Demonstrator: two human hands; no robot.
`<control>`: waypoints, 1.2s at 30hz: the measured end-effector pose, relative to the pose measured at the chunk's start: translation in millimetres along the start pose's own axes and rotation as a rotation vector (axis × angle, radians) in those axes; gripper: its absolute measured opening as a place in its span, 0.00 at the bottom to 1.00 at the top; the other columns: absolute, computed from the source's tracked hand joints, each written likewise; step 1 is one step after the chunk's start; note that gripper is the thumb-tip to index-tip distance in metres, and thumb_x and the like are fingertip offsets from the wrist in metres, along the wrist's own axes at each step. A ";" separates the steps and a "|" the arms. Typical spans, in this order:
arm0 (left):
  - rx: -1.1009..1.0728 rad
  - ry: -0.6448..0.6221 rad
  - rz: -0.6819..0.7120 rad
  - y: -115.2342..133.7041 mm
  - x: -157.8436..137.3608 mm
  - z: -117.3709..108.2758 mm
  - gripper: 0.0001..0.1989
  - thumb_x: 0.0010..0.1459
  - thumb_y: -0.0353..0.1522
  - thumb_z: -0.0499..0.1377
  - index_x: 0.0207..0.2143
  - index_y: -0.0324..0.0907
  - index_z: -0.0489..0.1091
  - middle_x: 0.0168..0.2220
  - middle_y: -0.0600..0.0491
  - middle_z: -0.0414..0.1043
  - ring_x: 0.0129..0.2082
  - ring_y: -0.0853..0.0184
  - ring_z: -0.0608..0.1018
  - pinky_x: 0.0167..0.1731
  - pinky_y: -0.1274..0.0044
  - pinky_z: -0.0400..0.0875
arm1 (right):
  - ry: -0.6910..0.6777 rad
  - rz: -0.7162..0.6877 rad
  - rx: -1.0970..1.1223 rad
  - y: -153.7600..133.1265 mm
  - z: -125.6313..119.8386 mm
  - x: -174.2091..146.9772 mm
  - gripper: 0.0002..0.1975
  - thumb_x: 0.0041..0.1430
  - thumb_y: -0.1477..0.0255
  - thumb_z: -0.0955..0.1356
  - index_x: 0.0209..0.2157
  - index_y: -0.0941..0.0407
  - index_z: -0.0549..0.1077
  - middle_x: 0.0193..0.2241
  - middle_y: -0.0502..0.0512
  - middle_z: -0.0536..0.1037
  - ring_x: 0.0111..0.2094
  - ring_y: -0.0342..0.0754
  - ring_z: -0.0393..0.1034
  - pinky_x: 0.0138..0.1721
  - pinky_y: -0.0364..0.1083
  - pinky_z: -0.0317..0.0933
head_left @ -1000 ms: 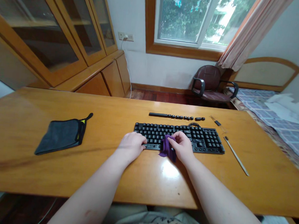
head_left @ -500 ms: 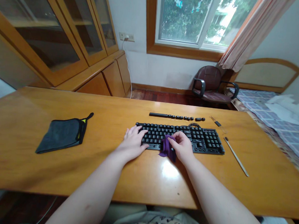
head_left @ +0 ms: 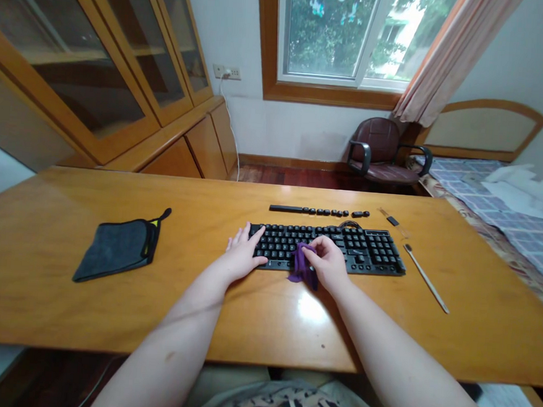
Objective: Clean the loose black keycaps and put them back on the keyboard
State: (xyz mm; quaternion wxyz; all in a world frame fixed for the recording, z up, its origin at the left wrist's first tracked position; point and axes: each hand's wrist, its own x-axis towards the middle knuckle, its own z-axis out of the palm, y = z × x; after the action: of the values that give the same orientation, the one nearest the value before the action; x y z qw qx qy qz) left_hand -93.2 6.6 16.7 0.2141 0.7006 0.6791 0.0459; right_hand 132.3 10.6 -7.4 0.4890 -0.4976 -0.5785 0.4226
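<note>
A black keyboard (head_left: 278, 244) lies on the wooden desk in front of me. My left hand (head_left: 242, 254) rests on its left end, fingers spread. Pinched in my right hand (head_left: 327, 263) is a purple cloth (head_left: 301, 264), which lies over the lower middle of the keyboard and hangs past its front edge. Some bottom-row keys are off, and the cloth covers part of that strip. Behind the keyboard, a row of loose keycaps (head_left: 326, 212) stretches out, with the long spacebar (head_left: 286, 209) at its left.
On the left lies a folded grey cloth (head_left: 117, 248) with a black loop. To the right are a thin brush (head_left: 427, 279) and a small wire tool with a dark handle (head_left: 392, 221). A brown armchair (head_left: 380, 149) stands beyond the desk (head_left: 263, 327).
The view has shifted slightly. Both hands stay at nearly the same places on the keyboard, and the purple cloth is still in my right hand.
</note>
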 end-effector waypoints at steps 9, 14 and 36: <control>0.050 0.372 0.193 10.7 -3.2 5.2 0.23 0.56 0.41 0.53 0.54 0.49 0.62 0.62 0.49 0.53 0.62 0.53 0.52 0.59 0.56 0.43 | 0.007 -0.011 0.026 -3.7 -0.4 -0.8 0.10 0.49 0.65 0.69 0.25 0.54 0.65 0.20 0.46 0.67 0.21 0.42 0.59 0.23 0.42 0.55; -0.029 0.390 0.272 18.9 16.7 -5.4 0.16 0.58 0.38 0.50 0.44 0.44 0.71 0.47 0.50 0.72 0.50 0.61 0.69 0.55 0.65 0.57 | 0.024 -0.014 0.060 0.5 0.1 2.2 0.10 0.49 0.65 0.69 0.25 0.54 0.64 0.20 0.46 0.66 0.21 0.42 0.59 0.23 0.42 0.55; 0.012 0.320 0.070 21.7 107.0 -46.6 0.16 0.53 0.35 0.55 0.44 0.41 0.72 0.45 0.46 0.74 0.46 0.59 0.74 0.47 0.72 0.66 | 0.010 0.031 0.254 -2.7 7.0 5.1 0.10 0.48 0.66 0.69 0.29 0.53 0.64 0.20 0.45 0.68 0.22 0.43 0.63 0.23 0.42 0.57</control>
State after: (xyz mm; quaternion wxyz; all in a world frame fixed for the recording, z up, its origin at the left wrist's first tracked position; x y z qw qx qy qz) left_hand -81.7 122.0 42.5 0.0972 0.7088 0.6801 0.1601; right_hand 124.9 15.2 -5.2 0.5445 -0.4428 -0.5098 0.4976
